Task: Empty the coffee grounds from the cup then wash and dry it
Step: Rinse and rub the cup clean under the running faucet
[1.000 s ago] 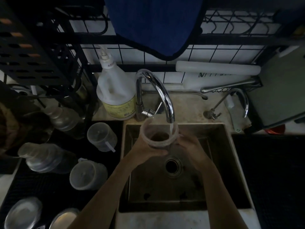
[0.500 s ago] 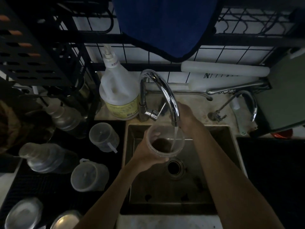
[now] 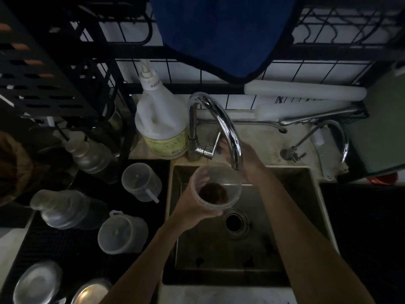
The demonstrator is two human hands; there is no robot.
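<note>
My left hand (image 3: 192, 205) grips a clear plastic cup (image 3: 215, 187) over the sink (image 3: 315, 216), just below and left of the chrome tap's spout (image 3: 235, 159). Brown coffee grounds lie in the cup's bottom. My right hand (image 3: 243, 154) reaches behind the spout to the tap's lever handle (image 3: 213, 145); its fingertips are hidden by the spout. No water stream shows under the spout. The sink's drain (image 3: 233, 222) lies below the cup.
A large white soap jug (image 3: 160, 123) stands left of the tap. Clear cups (image 3: 140, 182) and bottles (image 3: 63, 209) rest on a black mat at the left. A blue cloth (image 3: 221, 34) hangs from the rack above. A smaller tap (image 3: 337, 137) stands at the right.
My right hand left the cup and went up behind the spout to the lever. The water stream seen earlier has stopped. The left hand keeps the cup under the spout.
</note>
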